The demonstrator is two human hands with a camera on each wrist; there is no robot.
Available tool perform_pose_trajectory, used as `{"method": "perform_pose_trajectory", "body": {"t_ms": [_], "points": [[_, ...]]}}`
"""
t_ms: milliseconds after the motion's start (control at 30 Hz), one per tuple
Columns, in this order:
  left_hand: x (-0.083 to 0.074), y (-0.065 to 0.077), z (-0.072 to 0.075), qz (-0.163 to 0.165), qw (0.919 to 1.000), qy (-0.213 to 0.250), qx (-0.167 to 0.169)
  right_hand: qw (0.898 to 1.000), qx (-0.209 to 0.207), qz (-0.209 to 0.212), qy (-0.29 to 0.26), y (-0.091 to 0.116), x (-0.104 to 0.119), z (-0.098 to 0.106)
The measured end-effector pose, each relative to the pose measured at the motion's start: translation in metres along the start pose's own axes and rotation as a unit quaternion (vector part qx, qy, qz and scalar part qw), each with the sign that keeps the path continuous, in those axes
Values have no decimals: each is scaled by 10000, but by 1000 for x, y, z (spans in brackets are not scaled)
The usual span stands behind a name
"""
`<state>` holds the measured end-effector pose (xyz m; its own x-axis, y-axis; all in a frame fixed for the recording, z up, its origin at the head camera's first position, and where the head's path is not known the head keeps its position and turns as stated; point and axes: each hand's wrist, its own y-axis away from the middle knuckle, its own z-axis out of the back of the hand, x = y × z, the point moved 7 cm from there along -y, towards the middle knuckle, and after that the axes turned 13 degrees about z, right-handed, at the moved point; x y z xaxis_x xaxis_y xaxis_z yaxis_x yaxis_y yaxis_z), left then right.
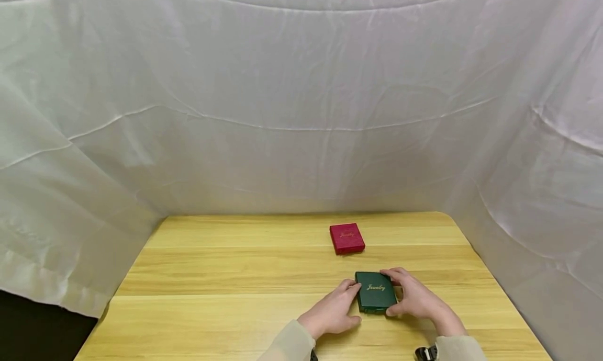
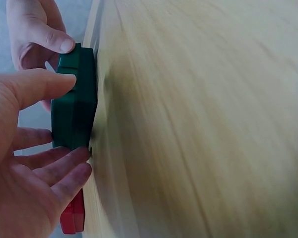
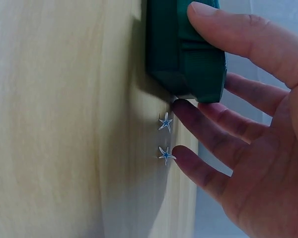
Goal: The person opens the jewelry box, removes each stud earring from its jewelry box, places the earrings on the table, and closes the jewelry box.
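A green jewelry box [image 1: 377,299], its lid lettered "Jewelry" in gold, is at the front right of the wooden table. My right hand [image 1: 416,298] grips it from the right, thumb at the near corner and fingertips at the far one. On the other side, my left hand [image 1: 331,309] touches the box's left edge with extended fingers, its thumb held away in the head view. In the right wrist view, two small starfish-shaped pieces [image 3: 165,122] with blue centres lie on the table beside the box, close to my right fingertips.
Farther back on the table [image 1: 212,277] sits a red jewelry box [image 1: 347,239], lid on. A pale curtain [image 1: 301,162] hangs behind the table and along both sides.
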<state>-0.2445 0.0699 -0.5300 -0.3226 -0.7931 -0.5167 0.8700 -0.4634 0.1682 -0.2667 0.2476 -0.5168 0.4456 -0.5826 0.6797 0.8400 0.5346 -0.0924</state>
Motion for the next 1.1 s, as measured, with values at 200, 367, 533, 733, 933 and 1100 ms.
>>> {"method": "perform_pose_trajectory", "body": {"t_ms": [200, 367, 533, 733, 933, 1100], "points": [[6, 4, 4, 13, 9995, 301, -30, 9996, -55, -91, -276, 1, -1, 3], [15, 10, 13, -11, 9988, 389, -280, 9986, -271, -144, -430, 1, 0, 15], [27, 16, 24, 162, 9974, 559, -418, 9985, -500, -106, -208, -6, 0, 26], [47, 20, 39, 481, 9936, 663, -777, 9986, -520, -95, 95, -23, 3, 31], [64, 20, 51, 618, 9886, 812, -1106, 9990, -310, -18, 327, -47, 7, 28], [75, 17, 59, 729, 9853, 936, -1229, 9987, -207, 142, 438, -69, 11, 23]]}}
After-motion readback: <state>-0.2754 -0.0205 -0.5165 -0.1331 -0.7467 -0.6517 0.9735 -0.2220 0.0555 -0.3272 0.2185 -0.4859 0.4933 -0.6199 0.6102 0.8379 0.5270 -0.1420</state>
